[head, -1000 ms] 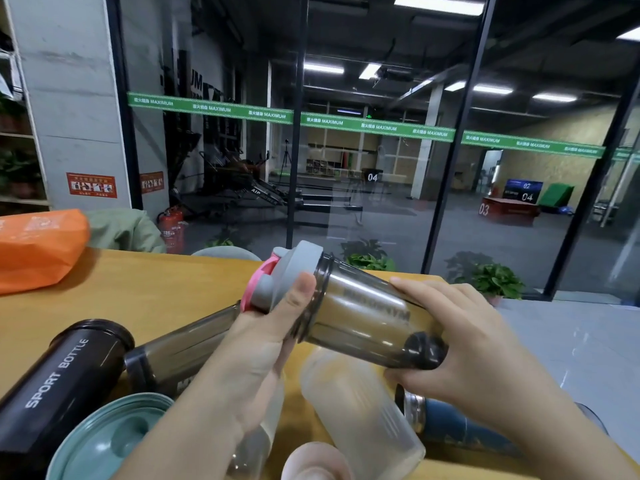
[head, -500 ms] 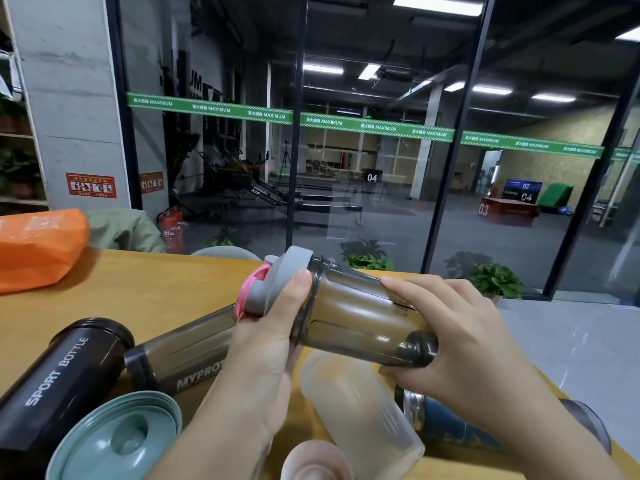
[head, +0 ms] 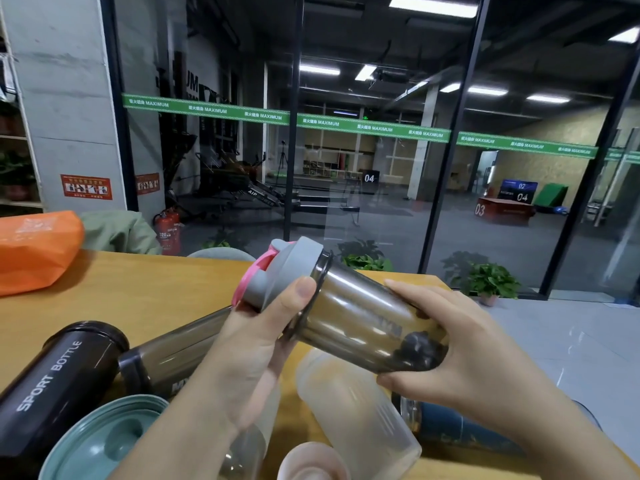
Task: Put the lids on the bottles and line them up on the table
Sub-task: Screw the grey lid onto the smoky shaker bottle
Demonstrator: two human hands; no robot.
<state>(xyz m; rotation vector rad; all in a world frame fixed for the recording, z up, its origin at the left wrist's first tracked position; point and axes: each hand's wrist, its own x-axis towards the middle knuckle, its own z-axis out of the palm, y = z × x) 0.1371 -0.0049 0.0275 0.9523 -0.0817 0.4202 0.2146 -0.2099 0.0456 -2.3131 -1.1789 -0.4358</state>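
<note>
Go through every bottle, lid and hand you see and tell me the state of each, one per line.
Smoky shaker bottle: held tilted above the table, grey lid on.
Grey and pink lid: on that bottle, gripped by the left hand.
Left hand: grips the lid.
Right hand: grips the bottle's base.
Black SPORT BOTTLE: lying down, no lid.
Frosted bottle: lying down, no lid.
Teal lid: loose, off any bottle.

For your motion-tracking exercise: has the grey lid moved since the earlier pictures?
Yes. The grey lid has tilted upward, rising farther above the far table edge behind it.
</note>
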